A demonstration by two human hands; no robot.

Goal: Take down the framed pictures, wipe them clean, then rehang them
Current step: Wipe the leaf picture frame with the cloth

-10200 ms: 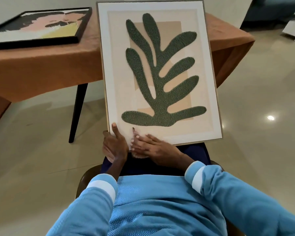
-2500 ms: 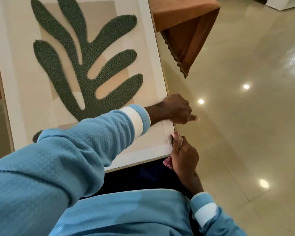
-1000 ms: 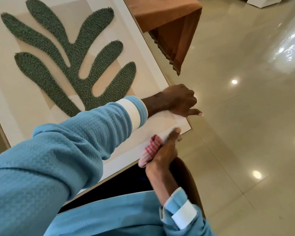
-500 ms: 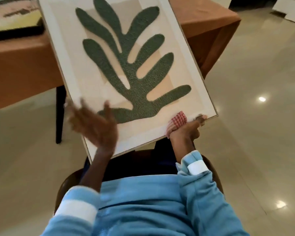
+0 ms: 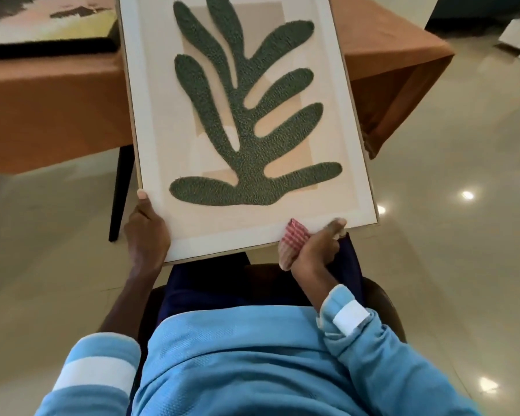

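left fingers (image 5: 143, 201) now clasped on picture (image 5: 252, 115) corner; right fingers (image 5: 332, 228) closed round cloth (image 5: 293, 235)

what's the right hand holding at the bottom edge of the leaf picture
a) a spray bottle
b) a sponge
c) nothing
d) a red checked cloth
d: the right hand grips a red checked cloth at the lower edge of the leaf picture.

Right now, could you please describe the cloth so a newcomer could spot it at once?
Find the large pale-framed green leaf picture held over the seated person's lap. At its bottom edge, near the right corner, the right hand grips a small bunched cloth. It alone is red-and-white checked.
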